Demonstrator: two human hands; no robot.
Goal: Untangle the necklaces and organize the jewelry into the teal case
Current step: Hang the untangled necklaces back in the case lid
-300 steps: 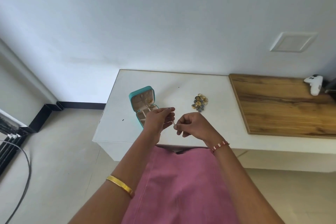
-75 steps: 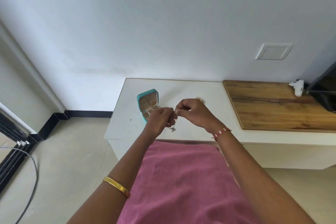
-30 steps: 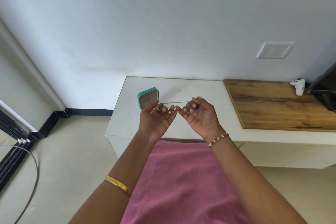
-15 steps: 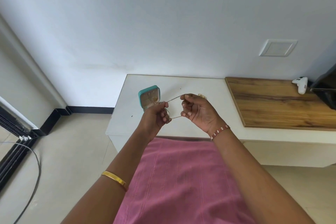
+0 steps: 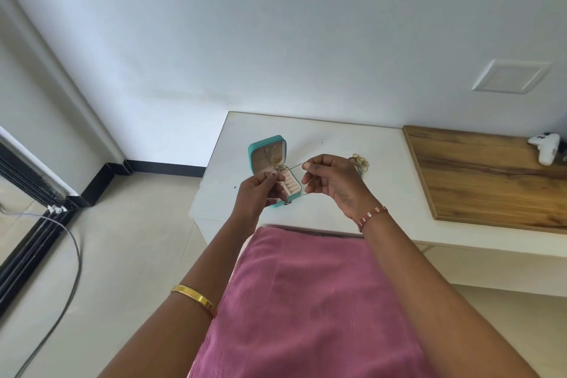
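Observation:
A thin chain necklace [image 5: 294, 166] stretches between my two hands above the white table [image 5: 380, 147]. My left hand [image 5: 259, 193] pinches one end, and a small dark pendant [image 5: 287, 202] hangs just below it. My right hand [image 5: 333, 182] pinches the other end, with a second strand running under its fingers. The teal case [image 5: 267, 150] stands open right behind my hands, lid up, its pale ring-roll tray partly hidden by my left hand. A pile of gold jewelry [image 5: 359, 160] lies on the table behind my right hand, mostly hidden.
A wooden board [image 5: 491, 175] covers the right part of the table, with a white game controller [image 5: 547, 147] at its far end. A grey cable [image 5: 69, 258] runs across the floor at left beside a dark window frame [image 5: 27, 190]. My pink clothing [image 5: 306, 301] fills the foreground.
Both hands have turned from palms-up to knuckles-up. They still hold the chain stretched between them and have dropped a little toward the case. The pendant now dangles below my left hand.

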